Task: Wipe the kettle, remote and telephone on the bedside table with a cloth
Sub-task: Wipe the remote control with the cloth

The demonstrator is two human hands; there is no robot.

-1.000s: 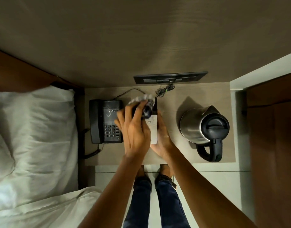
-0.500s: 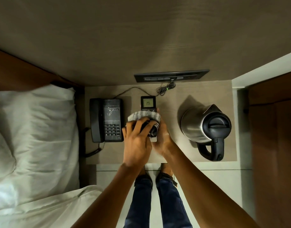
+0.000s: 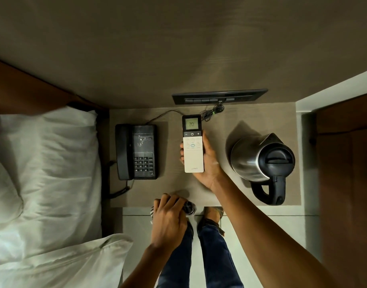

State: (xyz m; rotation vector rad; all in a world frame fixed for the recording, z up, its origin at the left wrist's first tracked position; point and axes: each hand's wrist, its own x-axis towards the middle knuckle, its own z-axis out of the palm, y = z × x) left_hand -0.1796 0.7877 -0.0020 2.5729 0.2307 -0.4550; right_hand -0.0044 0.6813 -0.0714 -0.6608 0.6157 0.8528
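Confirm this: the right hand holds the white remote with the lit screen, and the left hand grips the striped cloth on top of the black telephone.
Not quite. The head view shows the left hand gripping the striped cloth at the table's near edge, apart from the black telephone.

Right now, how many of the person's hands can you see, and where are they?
2. The right hand holds the remote above the bedside table. The left hand grips a striped cloth at the table's near edge.
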